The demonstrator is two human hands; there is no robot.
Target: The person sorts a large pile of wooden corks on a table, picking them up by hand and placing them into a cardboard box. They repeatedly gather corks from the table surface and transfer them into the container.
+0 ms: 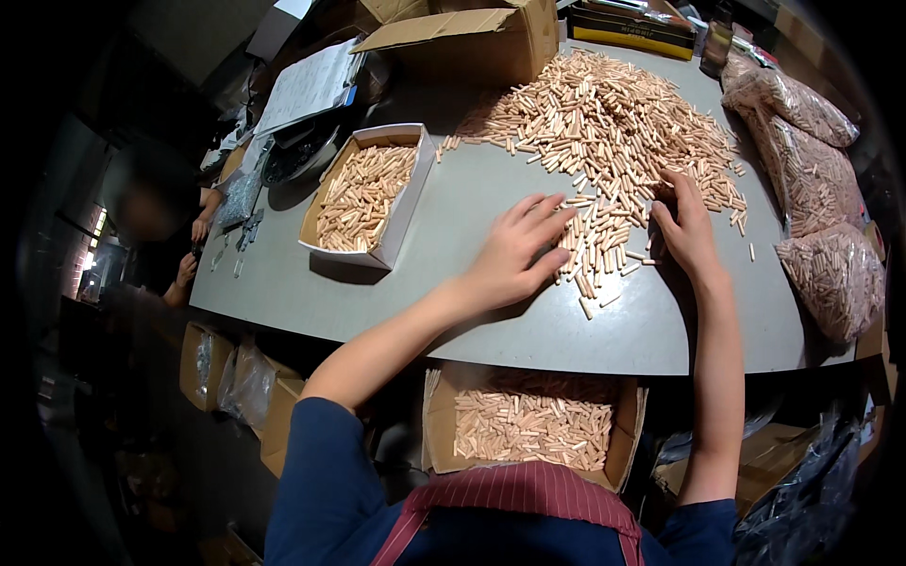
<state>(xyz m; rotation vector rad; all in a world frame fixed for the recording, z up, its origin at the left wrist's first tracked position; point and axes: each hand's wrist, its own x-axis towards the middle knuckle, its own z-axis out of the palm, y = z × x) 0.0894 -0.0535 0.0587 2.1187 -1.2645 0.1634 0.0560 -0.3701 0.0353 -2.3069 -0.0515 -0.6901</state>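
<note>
A large heap of short wooden dowels [604, 113] spreads over the grey table [462, 208], with a looser tongue of them reaching toward me. My left hand [522, 247] lies at the left side of that tongue, fingers spread and touching dowels. On the other side, my right hand [686, 226] rests with thumb and fingers apart, fingertips at the heap's edge. Neither hand grips anything that I can see. Below the table's front edge, an open cardboard box [436, 424] in front of my body holds many more dowels.
A white-sided box [408, 212] of dowels stands left on the table. Clear bags of dowels [802, 170] line the right edge. At the back are an open carton [462, 42] and a clipboard with papers [307, 87]. A co-worker's hands [193, 250] show at the far left.
</note>
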